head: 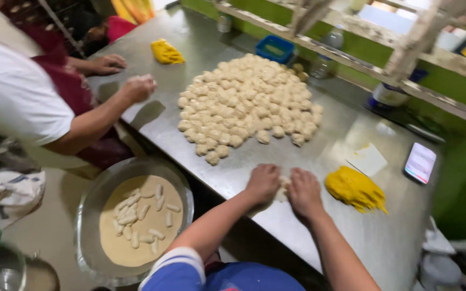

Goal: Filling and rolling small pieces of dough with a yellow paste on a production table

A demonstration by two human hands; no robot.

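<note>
Pale dough piece point(282, 188) sits pinched between the left hand point(263, 183) and right hand point(304, 191), both closed on it; just right, yellow filling point(354, 188) could smear if nudged.

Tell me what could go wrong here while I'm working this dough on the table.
1. The phone lies near the yellow filling, so flour or filling could smear it.
2. The dough piece between your left hand and right hand sits close to the steel table edge and might slip off.
3. The piled dough balls touch and may stick together.
</note>
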